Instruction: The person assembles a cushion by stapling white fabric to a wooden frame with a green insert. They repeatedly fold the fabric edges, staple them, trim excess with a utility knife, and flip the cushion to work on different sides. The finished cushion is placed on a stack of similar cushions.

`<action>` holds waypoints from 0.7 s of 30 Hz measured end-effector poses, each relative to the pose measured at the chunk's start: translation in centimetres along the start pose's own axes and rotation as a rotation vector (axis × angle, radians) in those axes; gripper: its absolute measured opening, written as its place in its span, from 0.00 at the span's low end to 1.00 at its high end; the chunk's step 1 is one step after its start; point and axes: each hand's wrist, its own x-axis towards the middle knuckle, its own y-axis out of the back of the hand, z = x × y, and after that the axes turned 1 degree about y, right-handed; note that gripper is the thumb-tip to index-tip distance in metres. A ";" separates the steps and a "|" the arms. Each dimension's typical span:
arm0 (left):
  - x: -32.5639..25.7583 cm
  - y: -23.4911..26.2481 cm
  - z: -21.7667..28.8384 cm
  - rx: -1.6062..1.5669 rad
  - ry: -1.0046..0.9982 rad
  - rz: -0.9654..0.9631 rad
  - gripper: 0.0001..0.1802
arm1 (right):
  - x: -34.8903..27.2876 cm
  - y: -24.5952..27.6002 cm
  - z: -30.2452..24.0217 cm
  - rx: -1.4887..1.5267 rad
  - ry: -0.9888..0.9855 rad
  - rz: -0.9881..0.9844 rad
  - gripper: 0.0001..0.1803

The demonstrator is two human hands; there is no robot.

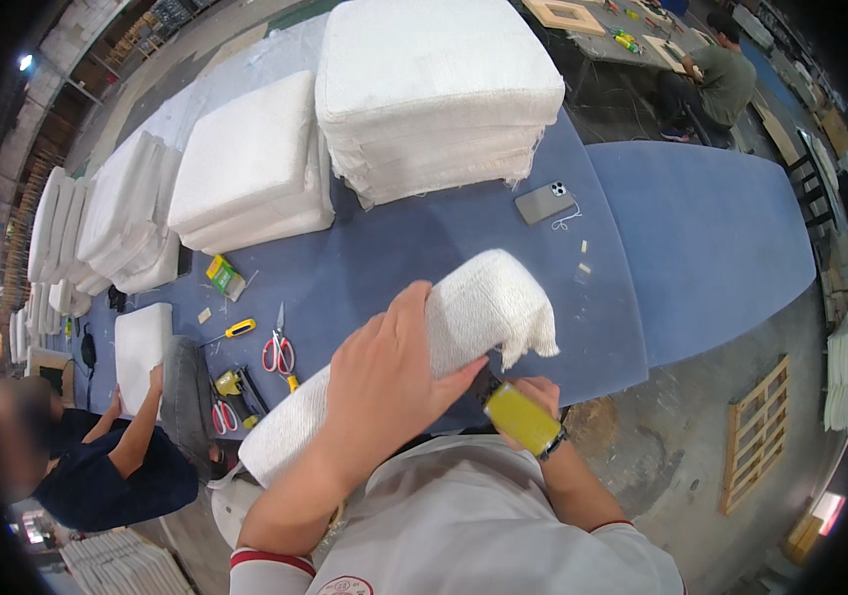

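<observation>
On the blue-grey worktop (374, 263) stands a tall stack of white cushions (439, 104), with a lower stack (245, 164) to its left. A phone (544, 204) lies near the right edge, a white cord (567, 218) beside it. On the left are a green-and-yellow box (227, 278), a yellow-handled screwdriver (240, 328) and red-handled scissors (279, 340). A co-worker in a dark shirt (131, 481) holds a white cushion (143, 345). At right, a pallet (757, 434) lies on the floor (677, 421); at upper right, another person (727, 87) sits by wooden frames (565, 15).
</observation>
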 end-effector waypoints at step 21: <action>7.7 2.8 -7.0 0.003 -0.092 -0.148 0.35 | 9.7 -3.9 -2.9 0.381 -0.166 0.169 0.25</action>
